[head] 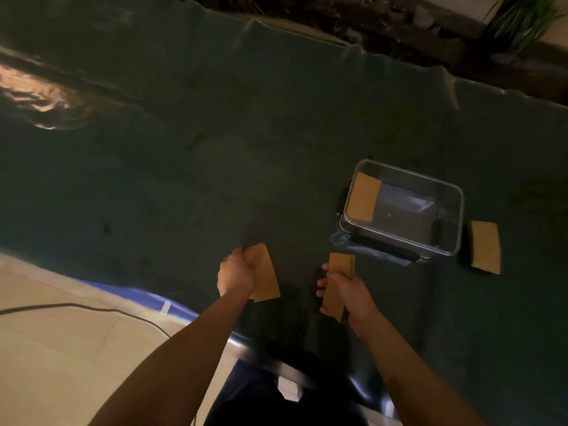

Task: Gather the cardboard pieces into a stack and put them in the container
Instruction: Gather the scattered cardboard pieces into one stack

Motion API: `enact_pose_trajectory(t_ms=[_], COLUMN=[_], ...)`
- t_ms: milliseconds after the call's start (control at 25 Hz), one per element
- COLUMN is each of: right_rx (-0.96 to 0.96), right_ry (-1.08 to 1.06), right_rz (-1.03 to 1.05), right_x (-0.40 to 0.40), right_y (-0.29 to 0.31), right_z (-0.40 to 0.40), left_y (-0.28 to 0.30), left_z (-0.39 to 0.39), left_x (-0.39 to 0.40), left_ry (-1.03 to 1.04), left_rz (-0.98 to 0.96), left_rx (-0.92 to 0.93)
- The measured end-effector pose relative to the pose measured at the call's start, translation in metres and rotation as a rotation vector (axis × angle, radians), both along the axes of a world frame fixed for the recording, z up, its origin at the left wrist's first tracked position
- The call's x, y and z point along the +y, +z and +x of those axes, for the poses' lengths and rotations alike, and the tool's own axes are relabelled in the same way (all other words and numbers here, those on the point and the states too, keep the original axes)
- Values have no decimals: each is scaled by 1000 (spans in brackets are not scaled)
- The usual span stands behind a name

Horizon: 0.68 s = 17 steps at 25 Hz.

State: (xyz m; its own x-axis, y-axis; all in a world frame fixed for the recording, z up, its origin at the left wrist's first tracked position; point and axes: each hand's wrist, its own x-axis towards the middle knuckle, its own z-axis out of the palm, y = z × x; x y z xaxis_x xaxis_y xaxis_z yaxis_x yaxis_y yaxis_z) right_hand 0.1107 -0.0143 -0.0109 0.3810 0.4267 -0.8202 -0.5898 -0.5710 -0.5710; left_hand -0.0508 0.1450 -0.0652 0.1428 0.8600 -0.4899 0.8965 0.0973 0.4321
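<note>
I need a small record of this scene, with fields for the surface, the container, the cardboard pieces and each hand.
surface: dark green cloth-covered table
container: clear rectangular plastic container, open, right of the hands
inside container: one brown cardboard piece leaning at its left end
loose piece: brown cardboard piece on the table, right of the container
left hand: holds brown cardboard pieces
right hand: holds brown cardboard pieces

Both hands (236, 273) (349, 292) apparently gripping (arms outstretched).
</note>
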Motion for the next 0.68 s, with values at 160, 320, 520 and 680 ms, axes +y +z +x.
enact_pose_trajectory(t_ms=[160,320,520,680], right_rx=[9,36,172,302], right_ry=[-11,-30,-31,90], right_rz=[5,24,45,53], right_x=[3,6,1,2], right_y=[0,2,12,20], right_z=[-1,-1,9,10], left_y=[5,6,26,60], left_z=[1,-1,1,20], left_x=[2,6,27,25], left_ry=[66,59,-39,-243], left_rz=[-21,-33,-454,-796], left_rx=[-5,-17,-398,-676])
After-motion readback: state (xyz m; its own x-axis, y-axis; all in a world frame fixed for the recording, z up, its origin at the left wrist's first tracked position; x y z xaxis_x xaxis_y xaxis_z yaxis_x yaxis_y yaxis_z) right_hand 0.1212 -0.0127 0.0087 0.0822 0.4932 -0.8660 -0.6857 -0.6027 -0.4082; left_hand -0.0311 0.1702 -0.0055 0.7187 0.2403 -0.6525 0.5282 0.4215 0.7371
